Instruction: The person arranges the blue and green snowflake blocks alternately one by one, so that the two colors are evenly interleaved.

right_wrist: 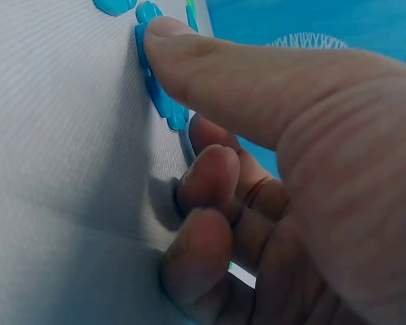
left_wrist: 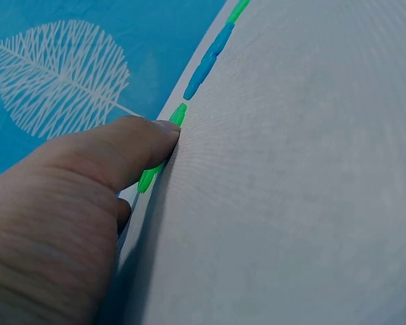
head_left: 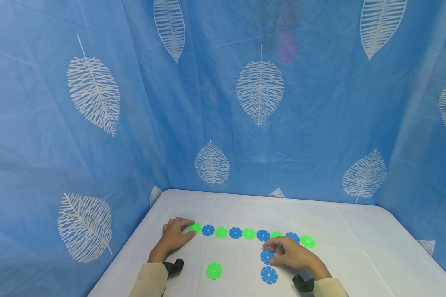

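Note:
A row of notched discs, green and blue by turns, crosses the table. At its left end, my left hand holds a green disc between thumb and index finger; the left wrist view shows the thumb on that green disc. Below the row, my right hand has thumb and index finger at the edges of a blue disc, its other fingers curled. In the right wrist view the thumb touches this blue disc. Another blue disc lies just nearer, apart from the hand.
A single green disc lies nearer the front, left of the blue ones. The row's right end is a green disc. Blue curtains with white leaf prints stand behind and beside the white table.

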`<state>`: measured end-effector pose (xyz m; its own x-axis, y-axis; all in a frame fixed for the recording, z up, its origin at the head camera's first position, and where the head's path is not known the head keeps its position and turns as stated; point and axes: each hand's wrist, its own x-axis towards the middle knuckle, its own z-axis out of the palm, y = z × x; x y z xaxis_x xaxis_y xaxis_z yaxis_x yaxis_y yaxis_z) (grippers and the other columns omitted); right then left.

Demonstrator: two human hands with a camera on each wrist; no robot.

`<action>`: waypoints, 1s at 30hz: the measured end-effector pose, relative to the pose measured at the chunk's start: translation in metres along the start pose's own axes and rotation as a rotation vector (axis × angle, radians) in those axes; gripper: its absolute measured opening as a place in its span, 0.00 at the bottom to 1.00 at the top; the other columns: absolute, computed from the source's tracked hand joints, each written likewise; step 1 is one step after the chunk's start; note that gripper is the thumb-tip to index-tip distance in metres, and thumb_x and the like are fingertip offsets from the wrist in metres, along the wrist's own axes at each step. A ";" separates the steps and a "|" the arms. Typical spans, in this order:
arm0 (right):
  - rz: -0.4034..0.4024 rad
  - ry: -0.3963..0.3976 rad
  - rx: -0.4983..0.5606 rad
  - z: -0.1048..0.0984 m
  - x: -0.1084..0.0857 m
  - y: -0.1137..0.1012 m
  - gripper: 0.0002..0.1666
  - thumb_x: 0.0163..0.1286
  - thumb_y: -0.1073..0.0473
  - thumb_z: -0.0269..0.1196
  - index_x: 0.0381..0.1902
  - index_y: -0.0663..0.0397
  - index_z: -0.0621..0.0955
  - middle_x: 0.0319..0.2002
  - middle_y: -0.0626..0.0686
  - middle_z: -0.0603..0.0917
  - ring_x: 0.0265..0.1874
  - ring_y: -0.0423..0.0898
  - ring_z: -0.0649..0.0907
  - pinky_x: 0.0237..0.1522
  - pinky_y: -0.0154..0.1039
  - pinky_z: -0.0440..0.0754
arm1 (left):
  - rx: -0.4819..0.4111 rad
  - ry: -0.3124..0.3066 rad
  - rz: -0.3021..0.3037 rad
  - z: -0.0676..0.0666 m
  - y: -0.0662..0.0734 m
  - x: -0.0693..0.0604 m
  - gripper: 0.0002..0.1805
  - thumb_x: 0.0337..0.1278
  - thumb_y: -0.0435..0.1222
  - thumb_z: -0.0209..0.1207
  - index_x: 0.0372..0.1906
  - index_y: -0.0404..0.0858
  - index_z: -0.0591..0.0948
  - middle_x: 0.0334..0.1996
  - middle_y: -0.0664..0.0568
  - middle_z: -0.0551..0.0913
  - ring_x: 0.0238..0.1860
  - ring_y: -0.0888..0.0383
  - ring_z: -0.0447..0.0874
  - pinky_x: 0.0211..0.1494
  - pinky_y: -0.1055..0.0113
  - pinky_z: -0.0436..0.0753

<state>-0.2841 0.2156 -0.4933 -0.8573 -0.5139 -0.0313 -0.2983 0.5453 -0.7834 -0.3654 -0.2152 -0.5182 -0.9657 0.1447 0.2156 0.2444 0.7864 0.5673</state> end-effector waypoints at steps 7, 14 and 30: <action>-0.006 -0.007 -0.009 0.000 -0.001 0.002 0.23 0.61 0.55 0.73 0.54 0.45 0.84 0.43 0.51 0.80 0.24 0.37 0.70 0.30 0.37 0.70 | 0.002 0.006 0.011 -0.001 0.000 0.000 0.20 0.53 0.47 0.70 0.53 0.53 0.86 0.46 0.56 0.82 0.52 0.54 0.73 0.52 0.54 0.62; 0.004 -0.008 -0.018 0.000 -0.001 0.003 0.24 0.59 0.55 0.74 0.54 0.45 0.84 0.44 0.50 0.81 0.24 0.38 0.70 0.31 0.37 0.71 | -0.001 0.006 0.013 -0.001 0.000 0.000 0.21 0.53 0.47 0.70 0.54 0.52 0.86 0.46 0.56 0.82 0.52 0.54 0.73 0.53 0.53 0.62; 0.003 -0.008 -0.021 0.000 -0.001 0.002 0.24 0.59 0.55 0.74 0.54 0.47 0.83 0.44 0.51 0.80 0.23 0.37 0.70 0.30 0.37 0.71 | 0.007 0.007 0.010 -0.002 0.002 -0.003 0.20 0.53 0.46 0.70 0.53 0.52 0.86 0.46 0.55 0.82 0.52 0.53 0.73 0.52 0.53 0.62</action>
<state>-0.2836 0.2171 -0.4948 -0.8548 -0.5175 -0.0381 -0.3051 0.5606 -0.7698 -0.3622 -0.2149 -0.5157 -0.9625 0.1484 0.2271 0.2536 0.7891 0.5595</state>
